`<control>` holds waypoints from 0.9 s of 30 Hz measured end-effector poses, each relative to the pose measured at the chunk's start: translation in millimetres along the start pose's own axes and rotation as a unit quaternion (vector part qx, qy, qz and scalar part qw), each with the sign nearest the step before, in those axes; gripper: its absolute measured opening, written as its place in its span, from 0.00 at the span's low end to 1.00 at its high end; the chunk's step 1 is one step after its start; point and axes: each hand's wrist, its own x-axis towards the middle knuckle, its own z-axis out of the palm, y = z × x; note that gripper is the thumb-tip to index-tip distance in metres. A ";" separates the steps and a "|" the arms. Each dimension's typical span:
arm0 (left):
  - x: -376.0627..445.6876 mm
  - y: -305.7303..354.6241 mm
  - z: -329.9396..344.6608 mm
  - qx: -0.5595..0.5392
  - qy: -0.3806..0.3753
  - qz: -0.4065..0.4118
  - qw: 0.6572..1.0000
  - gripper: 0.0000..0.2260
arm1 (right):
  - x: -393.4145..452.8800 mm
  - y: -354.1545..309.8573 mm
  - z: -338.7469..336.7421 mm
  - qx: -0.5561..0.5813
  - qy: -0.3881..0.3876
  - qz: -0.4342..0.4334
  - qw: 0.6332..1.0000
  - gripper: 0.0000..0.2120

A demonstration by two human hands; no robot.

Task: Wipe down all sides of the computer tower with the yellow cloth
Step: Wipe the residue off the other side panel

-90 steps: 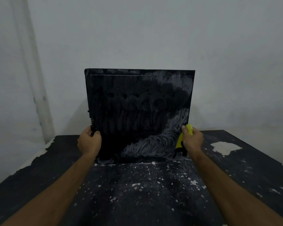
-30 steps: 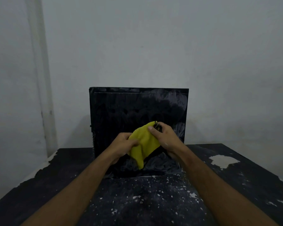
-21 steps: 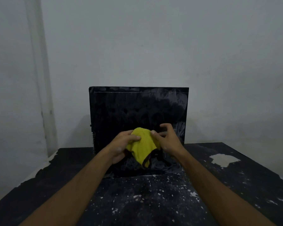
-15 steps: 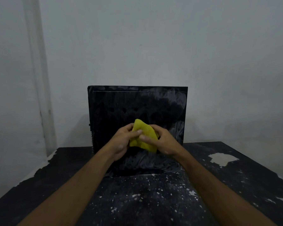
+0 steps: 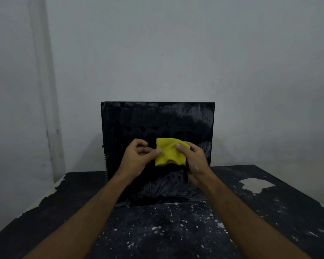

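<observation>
Bare grey walls frame a speckled black tabletop where the computer tower stands upright, its facing panel streaked with wipe marks. Both the left hand and right hand pinch the yellow cloth, apparently refolding; other sides seemingly remain.

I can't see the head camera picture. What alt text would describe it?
Two bare hands hold a folded yellow cloth in front of a black computer tower smeared with pale wipe streaks. The tower stands on a dark, paint-flecked table against a plain grey wall.
</observation>
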 end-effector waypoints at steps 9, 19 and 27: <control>57.0 33.7 -26.6 0.425 0.110 0.364 0.822 0.12 | 22.1 -16.6 -26.0 -0.111 0.194 -0.106 0.969 0.10; 140.5 28.4 -64.9 0.604 0.183 0.352 0.691 0.27 | 50.0 -35.0 -42.5 -0.190 0.288 -0.232 0.909 0.12; 147.3 14.5 -74.9 0.584 0.233 0.353 0.693 0.25 | 99.2 -50.3 -55.9 -0.314 0.292 -0.382 0.819 0.15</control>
